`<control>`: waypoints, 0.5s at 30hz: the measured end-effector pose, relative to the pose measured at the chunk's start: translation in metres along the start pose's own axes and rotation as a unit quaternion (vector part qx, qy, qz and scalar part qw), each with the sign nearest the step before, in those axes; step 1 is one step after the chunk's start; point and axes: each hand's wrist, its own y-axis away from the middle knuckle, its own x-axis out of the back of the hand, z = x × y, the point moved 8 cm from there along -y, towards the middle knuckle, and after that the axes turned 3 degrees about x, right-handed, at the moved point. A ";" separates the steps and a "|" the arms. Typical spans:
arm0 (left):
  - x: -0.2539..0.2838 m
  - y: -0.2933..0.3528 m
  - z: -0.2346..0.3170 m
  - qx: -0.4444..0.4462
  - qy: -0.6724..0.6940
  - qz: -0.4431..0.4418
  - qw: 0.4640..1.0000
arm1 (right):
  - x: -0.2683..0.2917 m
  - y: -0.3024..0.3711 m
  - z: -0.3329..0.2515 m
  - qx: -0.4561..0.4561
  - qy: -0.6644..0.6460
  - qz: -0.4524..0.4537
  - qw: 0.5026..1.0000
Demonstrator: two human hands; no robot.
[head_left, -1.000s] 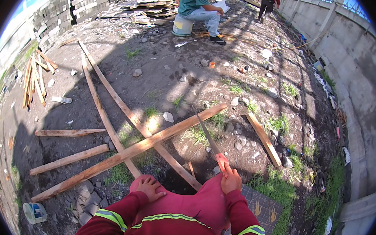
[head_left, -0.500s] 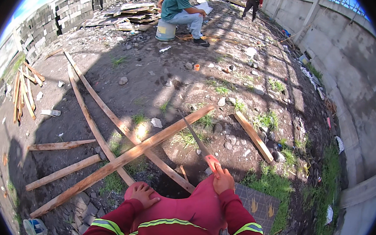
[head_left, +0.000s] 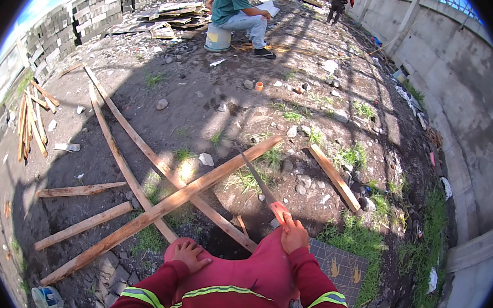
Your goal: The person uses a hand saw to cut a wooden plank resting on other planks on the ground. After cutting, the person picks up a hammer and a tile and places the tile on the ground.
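My right hand (head_left: 294, 234) is closed around the red-orange handle of a hand saw (head_left: 265, 191). The blade points up and to the left, its far end at the edge of a long wooden beam (head_left: 167, 204), near that beam's upper right end. My left hand (head_left: 191, 258) rests with fingers spread on my left knee, holding nothing. The beam runs diagonally from the lower left and lies across two long boards (head_left: 154, 158) on the ground. Whether the teeth touch the wood I cannot tell.
A short beam (head_left: 335, 178) lies on the right, beside stones and grass. Two more pieces of wood (head_left: 83, 226) lie on the left. A person (head_left: 237, 14) sits on a bucket (head_left: 218, 38) ahead; another stands farther off. A concrete wall (head_left: 454, 83) runs along the right.
The saw and my right hand are almost where they were, with only a very slight shift. The far standing person has moved a little. My left hand stays on the knee.
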 end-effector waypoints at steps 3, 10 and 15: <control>-0.002 -0.002 -0.001 0.005 0.023 -0.018 1.000 | -0.002 0.000 0.002 -0.003 0.008 -0.003 1.000; -0.002 -0.001 -0.001 0.001 0.028 -0.009 1.000 | -0.004 0.001 0.003 0.001 -0.001 0.010 1.000; -0.003 -0.002 -0.003 0.001 0.018 -0.012 1.000 | -0.005 0.001 0.006 0.001 0.004 0.009 1.000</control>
